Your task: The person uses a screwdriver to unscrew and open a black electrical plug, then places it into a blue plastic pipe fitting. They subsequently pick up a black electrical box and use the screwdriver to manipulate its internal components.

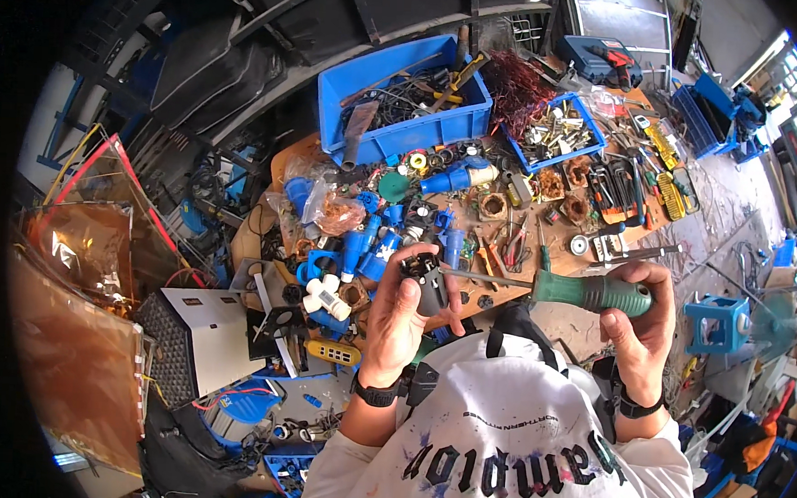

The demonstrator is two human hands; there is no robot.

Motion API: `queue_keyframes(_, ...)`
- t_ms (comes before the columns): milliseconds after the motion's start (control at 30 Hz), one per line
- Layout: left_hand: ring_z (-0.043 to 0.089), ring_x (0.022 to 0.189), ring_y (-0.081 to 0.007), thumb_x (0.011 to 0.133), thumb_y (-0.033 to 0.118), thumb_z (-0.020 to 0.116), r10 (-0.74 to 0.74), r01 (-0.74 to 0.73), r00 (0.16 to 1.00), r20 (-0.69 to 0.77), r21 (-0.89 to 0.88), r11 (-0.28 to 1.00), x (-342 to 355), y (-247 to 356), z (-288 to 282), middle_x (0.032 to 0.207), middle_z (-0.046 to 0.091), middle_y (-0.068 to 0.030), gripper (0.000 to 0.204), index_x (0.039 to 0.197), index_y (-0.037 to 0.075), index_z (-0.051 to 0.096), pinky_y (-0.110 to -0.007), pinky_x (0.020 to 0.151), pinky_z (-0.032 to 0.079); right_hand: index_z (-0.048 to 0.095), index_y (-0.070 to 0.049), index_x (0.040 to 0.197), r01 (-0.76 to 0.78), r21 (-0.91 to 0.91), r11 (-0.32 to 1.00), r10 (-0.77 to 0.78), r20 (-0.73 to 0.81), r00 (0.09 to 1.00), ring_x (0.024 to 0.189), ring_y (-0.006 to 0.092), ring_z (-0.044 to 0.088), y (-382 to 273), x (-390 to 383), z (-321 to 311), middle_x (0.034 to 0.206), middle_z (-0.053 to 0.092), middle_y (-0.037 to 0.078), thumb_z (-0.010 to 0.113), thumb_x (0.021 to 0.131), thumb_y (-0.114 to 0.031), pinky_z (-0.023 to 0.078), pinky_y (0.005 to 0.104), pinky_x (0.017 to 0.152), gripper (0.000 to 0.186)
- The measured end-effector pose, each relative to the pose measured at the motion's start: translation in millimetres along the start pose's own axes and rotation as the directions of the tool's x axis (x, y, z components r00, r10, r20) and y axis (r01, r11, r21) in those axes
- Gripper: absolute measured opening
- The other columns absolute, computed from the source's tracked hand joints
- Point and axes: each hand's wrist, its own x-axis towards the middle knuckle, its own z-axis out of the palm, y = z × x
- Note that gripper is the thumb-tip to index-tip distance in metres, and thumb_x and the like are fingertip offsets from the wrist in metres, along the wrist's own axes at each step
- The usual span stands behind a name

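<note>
Holding black fitting point(431, 289) mid-frame with my left hand point(400, 317); my right hand point(636, 332), right of centre, is gripping green-handled screwdriver point(585, 293).

At the centre, stretching toward one o'clock, we see a brown wooden table with a worn top point(292, 156). Behind it, at twelve o'clock, there stands a black metal framework with dark panels point(411, 4). At three o'clock we notice a grey, dusty floor point(730, 251), crossed by lines. Strong white light enters at two o'clock through a bright window-like opening with bars point(794, 67), whereas the ten o'clock side remains rather dark.
</note>
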Motion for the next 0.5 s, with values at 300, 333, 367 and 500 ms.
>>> queue_keyframes(300,0.059,0.08,-0.0226,0.096,0.043,0.05,-0.02,0.02,1.0,-0.015,0.005,1.0,-3,1,3,0.097,0.055,-0.0141,0.054,0.131,0.004,0.037,-0.036,0.056,0.055,0.039,-0.006,0.12,0.14,0.156,0.978,-0.146,0.025,0.989,0.094,0.0165,0.056,4,7,12,0.115,0.05,0.014,0.072,0.082,-0.009,0.05,0.0235,0.069,0.05)
queue_keyframes(333,0.059,0.08,-0.0225,0.096,0.043,0.05,-0.012,0.012,1.0,-0.018,0.011,1.0,-3,1,3,0.097,0.055,-0.0141,0.054,0.131,0.004,0.037,-0.036,0.056,0.055,0.039,-0.006,0.12,0.107,0.18,0.978,-0.111,0.012,0.994,0.089,0.016,0.057,5,6,12,0.112,0.052,0.014,0.07,0.085,-0.013,0.05,0.0234,0.066,0.048)
queue_keyframes(367,0.058,0.08,-0.0224,0.096,0.044,0.05,-0.004,0.004,1.0,-0.022,0.017,1.0,-3,1,3,0.097,0.055,-0.0141,0.054,0.131,0.005,0.037,-0.036,0.056,0.055,0.038,-0.006,0.12,0.074,0.204,0.976,-0.076,0.0,0.997,0.084,0.0154,0.058,6,4,11,0.11,0.053,0.014,0.068,0.087,-0.018,0.05,0.0232,0.063,0.046)
queue_keyframes(500,0.058,0.081,-0.0221,0.095,0.044,0.051,0.016,-0.015,1.0,-0.007,0.054,0.998,-5,2,-1,0.097,0.055,-0.0139,0.055,0.132,0.006,0.036,-0.036,0.057,0.055,0.037,-0.005,0.118,0.039,0.056,0.998,-0.04,0.013,0.999,0.064,0.0125,0.056,7,2,4,0.091,0.059,0.01,0.06,0.093,-0.028,0.047,0.0219,0.054,0.041)
